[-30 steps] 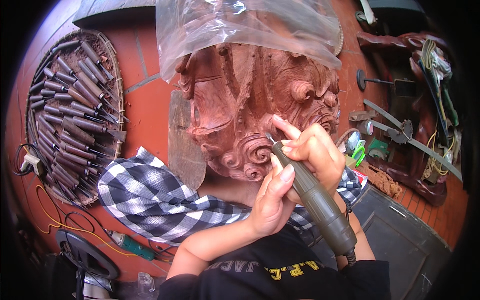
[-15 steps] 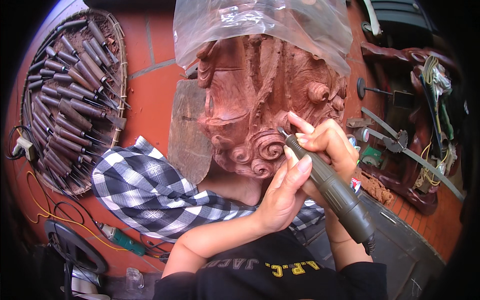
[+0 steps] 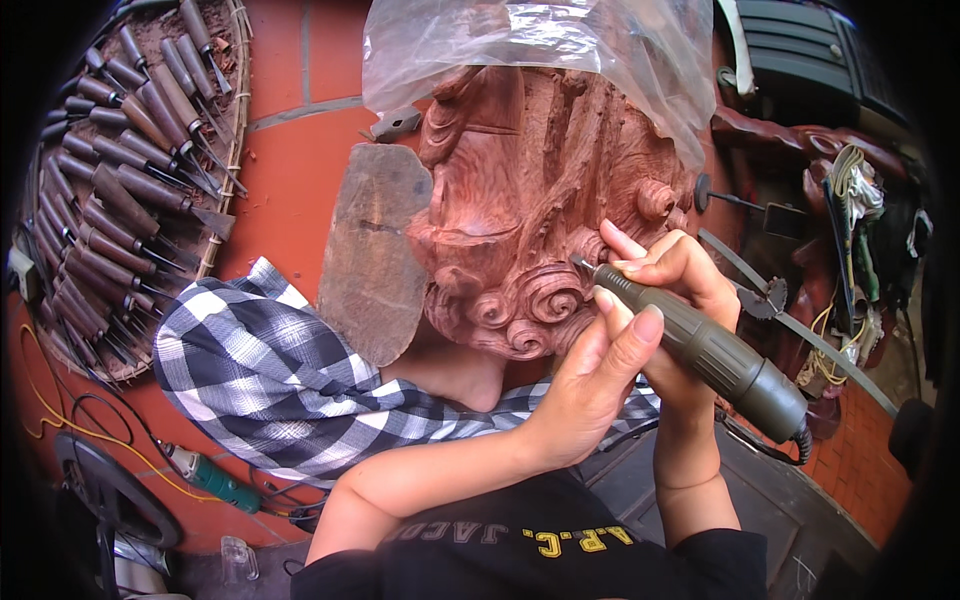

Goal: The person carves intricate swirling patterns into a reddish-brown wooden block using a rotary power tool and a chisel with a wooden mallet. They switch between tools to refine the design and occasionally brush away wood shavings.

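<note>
My right hand [image 3: 688, 278] is closed round the olive-grey handpiece of a rotary carving tool [image 3: 725, 360]. Its thin bit points up-left, at the curled scrolls of a reddish-brown wood carving [image 3: 480, 200]; whether the bit touches the wood I cannot tell. Under the front of the tool, my left hand [image 3: 595, 390] steadies it, with a fingertip near the nose and the thumb along the body. The rest of the left fingers are partly hidden behind the handpiece. Clear plastic sheeting [image 3: 540, 40] covers the carving's far end.
A round woven basket [image 3: 240, 120] of wood-handled chisels [image 3: 120, 200] lies at left. A worn board [image 3: 370, 250] leans beside the carving, above my checked-cloth leg [image 3: 250, 350]. A green power tool [image 3: 215, 480] with cords sits lower left. Dark carved wood [image 3: 780, 135] stands at right.
The rear of the rotary tool has swung right and up, so it lies flatter. Both hands have shifted slightly right with it, and the whole view has moved a little.
</note>
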A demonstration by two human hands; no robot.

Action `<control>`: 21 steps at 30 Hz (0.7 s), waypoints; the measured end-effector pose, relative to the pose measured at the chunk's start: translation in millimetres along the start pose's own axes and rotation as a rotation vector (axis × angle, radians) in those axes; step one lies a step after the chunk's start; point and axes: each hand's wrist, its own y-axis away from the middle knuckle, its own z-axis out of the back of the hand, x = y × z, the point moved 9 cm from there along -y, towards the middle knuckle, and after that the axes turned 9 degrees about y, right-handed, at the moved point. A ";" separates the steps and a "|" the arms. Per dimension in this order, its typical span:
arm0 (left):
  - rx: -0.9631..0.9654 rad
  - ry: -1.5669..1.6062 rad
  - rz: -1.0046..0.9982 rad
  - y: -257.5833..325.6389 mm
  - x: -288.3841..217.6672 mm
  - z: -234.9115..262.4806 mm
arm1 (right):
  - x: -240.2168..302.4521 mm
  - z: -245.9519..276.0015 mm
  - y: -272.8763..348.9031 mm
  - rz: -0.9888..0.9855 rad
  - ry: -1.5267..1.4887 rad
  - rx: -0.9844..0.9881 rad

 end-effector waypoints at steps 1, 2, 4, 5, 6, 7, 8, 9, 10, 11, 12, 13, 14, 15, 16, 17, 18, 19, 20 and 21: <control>-0.010 0.016 -0.003 -0.1 -1.0 -0.3 | 0.9 -0.3 -1.7 0.005 0.032 0.003; -0.002 0.022 -0.011 -0.5 -2.6 -2.1 | 2.8 -0.1 -3.1 0.008 0.066 0.004; 0.010 0.031 -0.027 -2.2 -5.8 -4.4 | 5.0 -0.2 -5.1 -0.010 0.088 0.012; 0.012 0.038 -0.026 -3.8 -5.7 -4.1 | 5.3 -0.4 -5.4 -0.019 0.096 0.015; 0.013 0.046 -0.025 -5.9 -5.5 -3.6 | 2.7 1.5 -5.1 -0.075 0.088 -0.013; 0.014 0.054 -0.025 -7.8 -5.4 -3.0 | 0.5 2.9 -4.1 -0.132 0.080 -0.041; 0.030 0.078 -0.018 -9.0 -6.1 -4.2 | -1.7 4.9 -3.2 -0.185 0.071 -0.069; 0.047 0.102 -0.011 -9.9 -6.8 -5.0 | -3.4 4.5 -2.8 -0.205 0.049 -0.054; 0.063 0.126 -0.004 -10.0 -7.0 -6.6 | -2.3 4.7 -2.1 -0.212 0.041 -0.064; 0.047 0.080 -0.012 -10.4 -7.0 -5.2 | -1.8 3.3 -1.5 -0.219 0.032 -0.073; 0.031 0.034 -0.019 -10.9 -6.0 -4.2 | -2.0 3.0 -1.2 -0.216 0.023 -0.083; 0.015 -0.013 -0.027 -10.9 -5.8 -3.0 | -2.2 2.8 -1.0 -0.211 0.015 -0.091; 0.004 0.007 -0.027 -10.4 -6.7 -3.8 | -3.7 3.5 0.3 -0.198 0.008 -0.103; -0.009 0.026 -0.028 -9.4 -8.7 -6.2 | -3.1 3.9 0.3 -0.184 0.023 -0.104; -0.021 0.045 -0.029 -8.5 -9.9 -6.9 | -2.6 3.9 0.3 -0.170 0.038 -0.103; -0.013 0.065 -0.018 -7.4 -9.5 -7.0 | 0.2 3.7 -1.4 -0.155 0.077 -0.094; -0.005 0.084 -0.006 -5.9 -8.8 -6.6 | 1.4 3.0 -2.6 -0.132 0.101 -0.090; 0.002 0.104 0.005 -4.5 -7.6 -6.4 | 2.6 2.6 -3.8 -0.111 0.125 -0.087; 0.013 0.097 0.002 -2.7 -7.1 -5.8 | 4.4 0.9 -4.7 -0.095 0.136 -0.056; 0.024 0.090 -0.002 -0.6 -6.4 -5.3 | 6.8 0.3 -5.6 -0.080 0.148 -0.025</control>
